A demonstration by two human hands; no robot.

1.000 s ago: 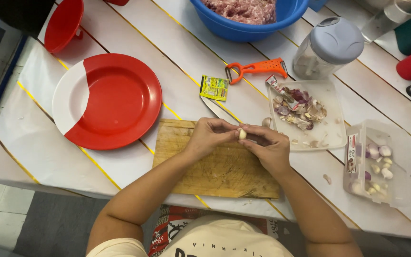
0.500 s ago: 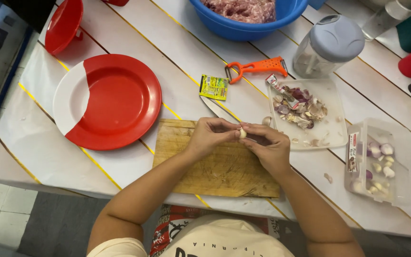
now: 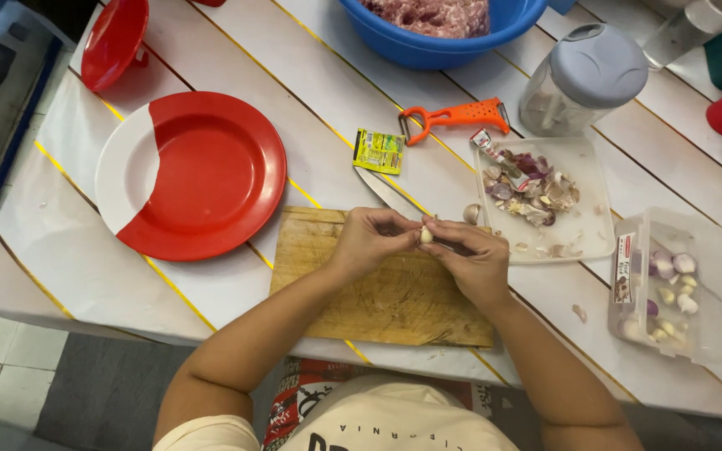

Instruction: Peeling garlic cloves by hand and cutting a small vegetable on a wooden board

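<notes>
Pinching garlic clove (image 3: 426, 235), seemingly upright.

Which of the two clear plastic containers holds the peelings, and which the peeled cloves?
The shallow clear tray beside the cutting board holds papery peelings; the deeper tub farther right holds peeled cloves.

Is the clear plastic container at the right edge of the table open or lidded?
Open: the clear plastic container shows no lid, and the peeled cloves inside are seen directly from above.
</notes>
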